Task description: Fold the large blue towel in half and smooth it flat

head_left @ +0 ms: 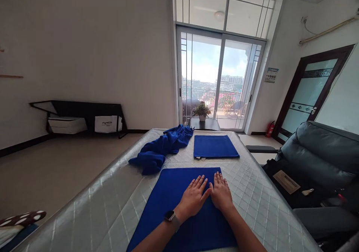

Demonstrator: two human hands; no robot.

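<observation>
A blue cloth [168, 199] lies spread flat in front of me on a quilted, silvery mattress [112, 203]. Both palms press down on it near its far right corner. My left hand [193, 196], with a watch on the wrist, has its fingers stretched forward. Beside it my right hand [221, 192] also lies flat, thumbs nearly touching. Beyond the hands sits a second blue cloth [215, 146], folded into a neat rectangle with a small white tag at its near edge. To its left is a crumpled heap of blue cloth [165, 147].
A dark leather armchair [319, 154] stands along the right side, with a brown card [286, 181] on it. Past the mattress, a potted plant [202, 110] rests on a dark chair before glass sliding doors. A black rack [86, 110] holds white boxes by the left wall.
</observation>
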